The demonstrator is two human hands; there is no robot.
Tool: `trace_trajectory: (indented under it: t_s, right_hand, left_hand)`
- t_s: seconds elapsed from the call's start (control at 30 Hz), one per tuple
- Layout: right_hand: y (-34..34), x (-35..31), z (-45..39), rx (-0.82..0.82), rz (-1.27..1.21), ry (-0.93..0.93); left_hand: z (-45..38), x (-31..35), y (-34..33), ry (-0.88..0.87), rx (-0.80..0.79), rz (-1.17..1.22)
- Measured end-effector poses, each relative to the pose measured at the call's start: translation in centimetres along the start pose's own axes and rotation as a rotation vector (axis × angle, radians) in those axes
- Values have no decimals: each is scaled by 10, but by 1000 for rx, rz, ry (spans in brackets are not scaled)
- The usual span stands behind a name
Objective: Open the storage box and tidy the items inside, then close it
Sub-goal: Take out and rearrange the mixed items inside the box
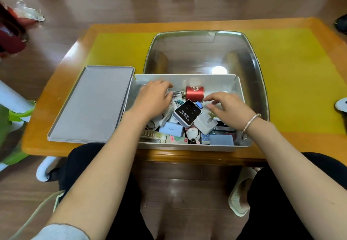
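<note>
The grey storage box (238, 87) stands open near the table's front edge. Its flat lid (92, 102) lies upside down to the left of it. Inside lie a red can (194, 93) on its side, a black-topped WiFi device (186, 115), a white plug (204, 125), small boxes and several clips. My left hand (153, 99) is inside the left half of the box, fingers curled down among the small items; what it touches is hidden. My right hand (228, 108) hovers over the right half with fingers spread and loosely bent, holding nothing that I can see.
A large empty metal tray (257, 67) sits on the yellow mat (293, 82) right behind the box. The wooden table (48, 112) has bare mat on both sides. A red bag (11, 31) is on the floor at far left.
</note>
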State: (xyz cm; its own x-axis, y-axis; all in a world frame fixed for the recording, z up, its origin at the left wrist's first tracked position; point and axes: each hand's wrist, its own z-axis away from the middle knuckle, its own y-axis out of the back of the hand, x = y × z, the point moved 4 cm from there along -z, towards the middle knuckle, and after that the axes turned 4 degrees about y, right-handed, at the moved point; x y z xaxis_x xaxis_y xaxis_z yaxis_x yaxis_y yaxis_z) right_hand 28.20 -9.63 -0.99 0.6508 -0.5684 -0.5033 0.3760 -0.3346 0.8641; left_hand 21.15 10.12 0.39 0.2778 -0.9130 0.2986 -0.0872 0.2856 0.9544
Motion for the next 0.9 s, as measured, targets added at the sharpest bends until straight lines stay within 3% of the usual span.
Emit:
trace_trajectory:
  t_s: [0.13, 0.33, 0.43, 0.6, 0.73, 0.9]
  right_hand:
    - [-19, -2, -2, -184, 36, -133]
    - [-27, -17, 4, -238, -131, -57]
    - [-28, -16, 12, -325, -78, -30]
    - [-25, -11, 18, -274, -78, -65]
    - [-21, -9, 20, -264, -20, -109]
    - [-13, -14, 17, -219, -135, -106]
  left_hand:
    - [4, -23, -8, 53, -78, 43]
    - [10, -32, -17, 68, -107, 283]
    - [14, -33, -18, 80, -130, 326]
    - [23, -31, -14, 116, -144, 451]
    - [38, -27, -18, 136, -156, 281]
    - [57, -31, -23, 137, -174, 153]
